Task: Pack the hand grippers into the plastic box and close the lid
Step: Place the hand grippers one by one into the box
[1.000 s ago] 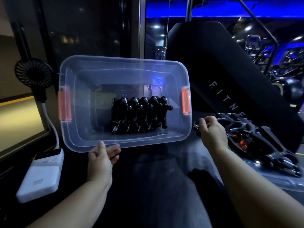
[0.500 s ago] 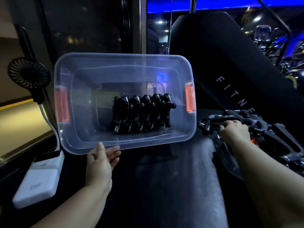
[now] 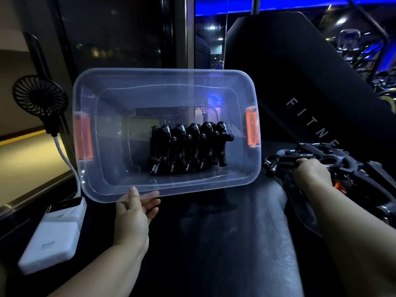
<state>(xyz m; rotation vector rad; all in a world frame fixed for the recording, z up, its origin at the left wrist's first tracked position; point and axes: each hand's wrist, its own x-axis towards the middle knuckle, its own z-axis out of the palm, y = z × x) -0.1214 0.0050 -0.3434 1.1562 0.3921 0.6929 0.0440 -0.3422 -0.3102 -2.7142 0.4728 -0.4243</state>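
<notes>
Clear plastic box [image 3: 167, 82] with orange latches [image 3: 251, 127], tilted up over the bench [image 3: 225, 243], holds a row of black sprung hand grippers [image 3: 188, 148]; left hand [image 3: 132, 215] pinches its near rim, right hand [image 3: 310, 174] grips a loose gripper [image 3: 287, 161] beside it

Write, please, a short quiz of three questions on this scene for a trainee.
1. True or false: the plastic box already holds a row of hand grippers.
2. The right hand grips: A) a loose hand gripper, B) a towel, C) a dumbbell.
3. Which hand holds the box's near rim?
Key: 1 true; 2 A; 3 the left hand.
</notes>
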